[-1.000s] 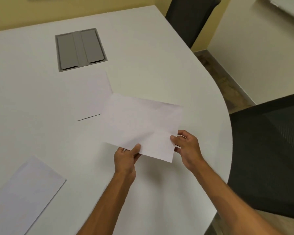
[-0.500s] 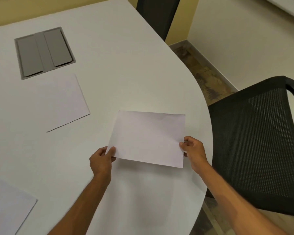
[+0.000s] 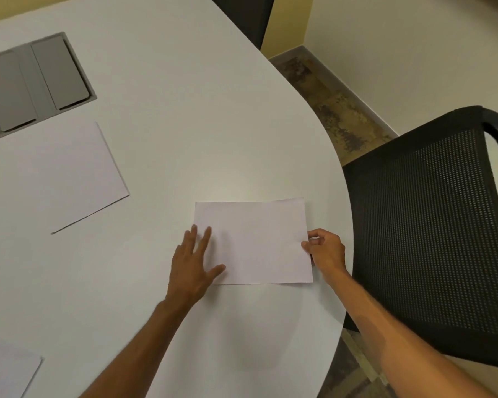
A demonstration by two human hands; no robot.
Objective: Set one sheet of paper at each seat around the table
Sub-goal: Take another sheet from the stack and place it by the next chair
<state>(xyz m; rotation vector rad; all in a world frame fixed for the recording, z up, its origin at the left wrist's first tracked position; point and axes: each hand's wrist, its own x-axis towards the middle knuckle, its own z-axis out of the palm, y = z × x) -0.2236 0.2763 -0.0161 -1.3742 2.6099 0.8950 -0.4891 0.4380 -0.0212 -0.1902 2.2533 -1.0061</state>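
The sheet of paper (image 3: 256,242) lies flat on the white counter (image 3: 184,110), near its curved edge and facing the black mesh chair (image 3: 431,225). The left hand (image 3: 194,264) rests open, fingers spread over the sheet's left edge and hiding that corner. The right hand (image 3: 327,249) pinches the right edge between thumb and fingers. A second sheet (image 3: 61,179) lies beside the grey cable hatch (image 3: 32,84); a third sheet (image 3: 6,372) is cut off at the lower left. A further chair (image 3: 242,15) is cropped at the top.
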